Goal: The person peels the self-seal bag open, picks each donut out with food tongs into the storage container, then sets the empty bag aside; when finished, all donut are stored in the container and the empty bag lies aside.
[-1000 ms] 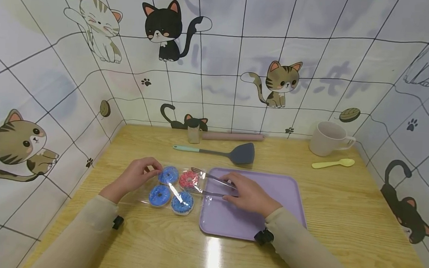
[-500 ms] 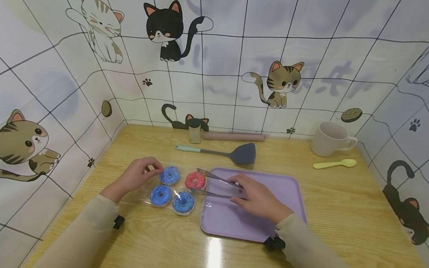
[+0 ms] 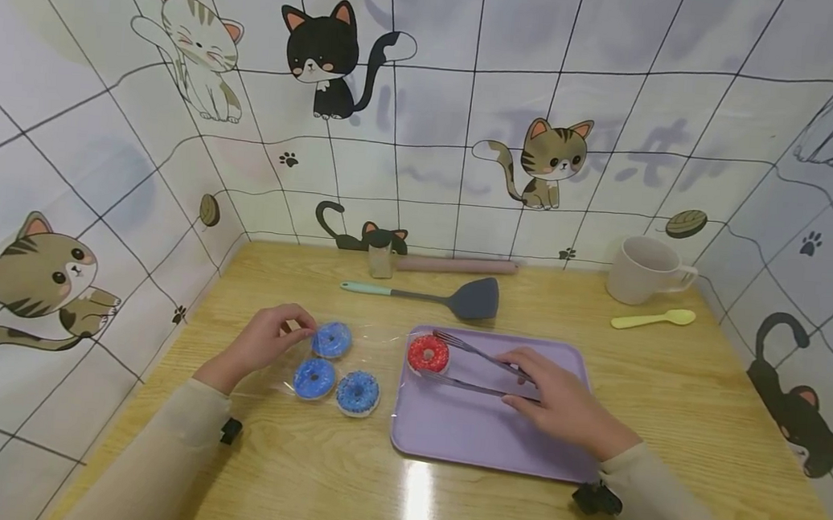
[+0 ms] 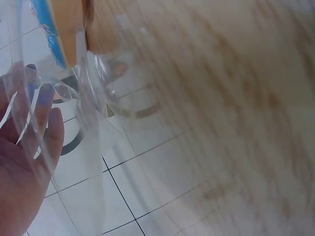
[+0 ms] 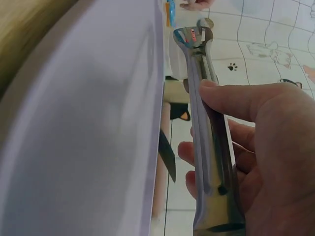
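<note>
My right hand (image 3: pixel 559 403) grips a pair of metal tongs (image 3: pixel 478 353), thumb on one arm and fingers on the other, as the right wrist view also shows. At the tips of the tongs is a red sprinkled toy donut (image 3: pixel 428 354), over the left side of the purple tray (image 3: pixel 491 442). My left hand (image 3: pixel 266 342) pinches the edge of a clear plastic bag (image 4: pixel 91 98) beside a blue donut (image 3: pixel 332 339). A second blue donut (image 3: pixel 314 379) and a blue sprinkled donut (image 3: pixel 358 393) lie close by on the plastic.
Behind the tray lies a spatula (image 3: pixel 475 298) with a mint handle. Further back are a small shaker jar (image 3: pixel 380 261) and a pink rolling pin (image 3: pixel 455 266). A beige mug (image 3: pixel 640 272) and a yellow spoon (image 3: pixel 652 318) are at the back right, near the cat-patterned wall.
My right hand has moved right with the tongs, carrying the red donut off the plastic bag and over the tray. My left hand has stayed in place beside the blue donuts.
</note>
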`<action>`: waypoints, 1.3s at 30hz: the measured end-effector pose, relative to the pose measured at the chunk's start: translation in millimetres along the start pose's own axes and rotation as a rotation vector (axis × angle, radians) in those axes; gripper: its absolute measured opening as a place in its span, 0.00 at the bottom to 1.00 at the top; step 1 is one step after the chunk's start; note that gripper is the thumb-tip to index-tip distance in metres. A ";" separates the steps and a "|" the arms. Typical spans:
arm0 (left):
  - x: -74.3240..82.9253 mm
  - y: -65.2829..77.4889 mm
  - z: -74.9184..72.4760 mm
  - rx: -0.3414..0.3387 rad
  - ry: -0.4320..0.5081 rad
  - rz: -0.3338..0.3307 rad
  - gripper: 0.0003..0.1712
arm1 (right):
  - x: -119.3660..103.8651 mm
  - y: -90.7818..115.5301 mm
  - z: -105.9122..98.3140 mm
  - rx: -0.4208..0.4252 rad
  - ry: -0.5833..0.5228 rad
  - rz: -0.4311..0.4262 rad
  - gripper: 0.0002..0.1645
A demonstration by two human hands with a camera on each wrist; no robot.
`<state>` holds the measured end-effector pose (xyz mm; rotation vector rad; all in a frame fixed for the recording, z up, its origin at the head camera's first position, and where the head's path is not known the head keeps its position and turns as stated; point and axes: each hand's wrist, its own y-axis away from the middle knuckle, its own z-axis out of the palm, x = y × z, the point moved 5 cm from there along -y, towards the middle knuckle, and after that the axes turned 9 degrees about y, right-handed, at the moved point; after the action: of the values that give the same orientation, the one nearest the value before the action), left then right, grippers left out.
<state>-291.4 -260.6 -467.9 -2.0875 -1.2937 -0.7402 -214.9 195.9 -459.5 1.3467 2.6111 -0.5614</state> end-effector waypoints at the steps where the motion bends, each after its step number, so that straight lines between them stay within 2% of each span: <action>1: -0.2 -0.3 0.3 0.000 -0.001 0.001 0.03 | 4.0 4.4 -2.2 0.003 0.003 0.006 0.34; 8: 2.6 -1.6 0.7 -0.015 -0.003 -0.021 0.03 | 33.0 35.6 -21.5 0.015 -0.007 0.057 0.33; 14: 7.4 -1.6 -2.7 -0.011 -0.001 0.002 0.04 | 59.7 58.2 -40.6 0.045 0.005 0.093 0.32; 21: 9.0 -1.9 -2.0 -0.018 -0.001 0.007 0.04 | 83.7 78.9 -54.1 0.064 0.012 0.124 0.32; 34: 13.0 -1.7 -1.6 -0.019 0.009 0.000 0.04 | 110.2 109.1 -57.5 0.079 0.028 0.166 0.33; 39: 8.8 -1.0 -3.1 -0.007 0.004 0.010 0.03 | 115.4 113.8 -55.0 0.062 0.031 0.197 0.33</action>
<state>-289.4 -257.2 -459.4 -2.0961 -1.2796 -0.7450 -188.3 364.5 -472.8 1.6213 2.4644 -0.5992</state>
